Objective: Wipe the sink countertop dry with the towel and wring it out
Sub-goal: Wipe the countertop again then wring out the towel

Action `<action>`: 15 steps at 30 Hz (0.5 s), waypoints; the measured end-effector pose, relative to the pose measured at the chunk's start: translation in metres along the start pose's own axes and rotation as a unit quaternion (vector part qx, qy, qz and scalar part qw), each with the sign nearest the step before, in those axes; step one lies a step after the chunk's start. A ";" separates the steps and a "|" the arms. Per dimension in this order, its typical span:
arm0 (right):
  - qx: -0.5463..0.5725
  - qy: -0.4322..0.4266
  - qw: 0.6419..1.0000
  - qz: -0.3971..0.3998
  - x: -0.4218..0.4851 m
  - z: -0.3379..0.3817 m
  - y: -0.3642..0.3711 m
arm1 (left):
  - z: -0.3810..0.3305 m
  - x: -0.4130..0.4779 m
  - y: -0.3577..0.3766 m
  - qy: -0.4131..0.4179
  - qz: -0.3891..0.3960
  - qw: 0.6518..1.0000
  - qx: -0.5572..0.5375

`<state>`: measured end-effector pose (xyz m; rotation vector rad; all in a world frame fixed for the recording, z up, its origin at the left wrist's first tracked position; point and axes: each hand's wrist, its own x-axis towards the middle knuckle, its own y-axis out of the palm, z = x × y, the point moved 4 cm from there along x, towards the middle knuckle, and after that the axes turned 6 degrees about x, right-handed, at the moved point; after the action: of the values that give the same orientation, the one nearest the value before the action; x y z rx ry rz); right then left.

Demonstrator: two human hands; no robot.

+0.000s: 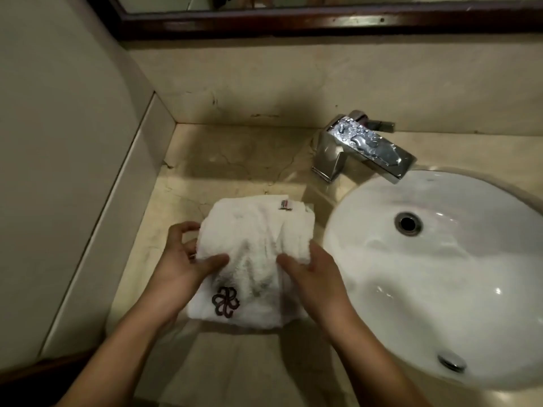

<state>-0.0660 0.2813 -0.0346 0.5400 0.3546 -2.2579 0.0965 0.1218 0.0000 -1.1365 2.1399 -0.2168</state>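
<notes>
A folded white towel [258,233] with a dark flower emblem near its front corner and a small label at its far edge lies on the beige marble countertop [229,160], left of the basin. My left hand [183,259] grips the towel's left side, thumb on top and fingers curled at the edge. On the towel's right side my right hand [311,277] presses down, its fingers tucked into the cloth.
A white oval basin [440,277] with a metal drain sits to the right. The chrome faucet [361,145], beaded with water drops, stands behind it. A wall runs along the left, a backsplash and dark-framed mirror [293,19] at the back.
</notes>
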 end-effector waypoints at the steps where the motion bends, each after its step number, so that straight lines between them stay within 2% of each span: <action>1: 0.070 0.008 0.997 0.006 -0.006 0.001 -0.010 | -0.007 -0.006 0.002 0.020 0.005 1.000 -0.022; 3: 0.148 0.007 0.989 -0.002 -0.018 0.007 -0.037 | -0.022 -0.019 0.013 0.064 0.037 0.996 -0.050; 5: 0.174 -0.006 0.985 -0.006 -0.030 0.015 -0.072 | -0.037 -0.030 0.033 0.115 0.085 0.989 -0.036; 9: 0.139 -0.036 0.989 -0.027 -0.048 0.023 -0.149 | -0.063 -0.044 0.100 0.183 0.162 0.970 0.015; 12: 0.076 -0.075 0.990 -0.094 -0.053 0.027 -0.212 | -0.085 -0.046 0.162 0.224 0.122 0.966 0.032; 15: -0.012 -0.127 0.978 -0.164 -0.044 0.027 -0.274 | -0.109 -0.052 0.223 0.233 0.077 0.969 -0.005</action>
<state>-0.2502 0.4791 0.0331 0.1822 0.3592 -2.5999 -0.1028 0.2784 0.0081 -0.9870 2.6298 -0.4378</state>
